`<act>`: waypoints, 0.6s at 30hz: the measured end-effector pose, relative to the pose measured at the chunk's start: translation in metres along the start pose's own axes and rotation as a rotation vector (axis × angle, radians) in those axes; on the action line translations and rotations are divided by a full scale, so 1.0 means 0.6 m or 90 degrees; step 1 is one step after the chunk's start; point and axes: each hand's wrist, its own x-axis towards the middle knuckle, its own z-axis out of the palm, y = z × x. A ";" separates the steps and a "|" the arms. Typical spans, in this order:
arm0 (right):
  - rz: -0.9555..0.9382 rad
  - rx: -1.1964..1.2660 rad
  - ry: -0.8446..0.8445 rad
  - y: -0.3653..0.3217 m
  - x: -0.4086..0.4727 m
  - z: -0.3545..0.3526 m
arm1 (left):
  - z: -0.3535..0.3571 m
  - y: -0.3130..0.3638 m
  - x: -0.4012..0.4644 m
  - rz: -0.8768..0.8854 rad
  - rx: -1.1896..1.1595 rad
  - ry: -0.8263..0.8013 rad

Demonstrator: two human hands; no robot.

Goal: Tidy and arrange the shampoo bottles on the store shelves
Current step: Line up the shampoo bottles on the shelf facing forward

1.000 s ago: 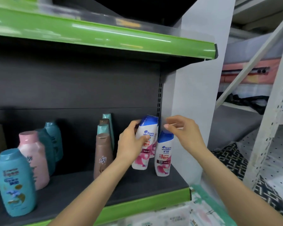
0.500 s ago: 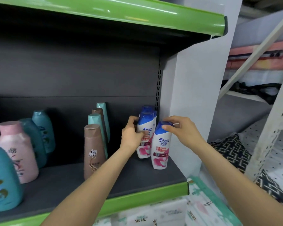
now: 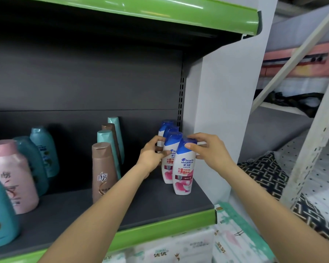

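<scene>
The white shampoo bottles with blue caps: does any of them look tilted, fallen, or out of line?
Nothing stands out. The four white bottles stand upright in one row front to back beside the white side panel. The right hand grips the front one, the left hand the second bottle.

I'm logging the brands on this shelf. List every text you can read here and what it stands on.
"head & shoulders" with "海飞丝" under it: front white bottle.
"head": partly hidden label of the second white bottle behind it.
"拉芳": brown bottle.
Dark characters on the pink bottle: too blurred to read.
Red and small print on the white bottles, and print on the packs below the shelf: too blurred.
</scene>
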 end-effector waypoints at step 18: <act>-0.030 -0.016 0.010 -0.002 0.013 -0.018 | 0.007 0.022 0.029 0.040 0.001 0.159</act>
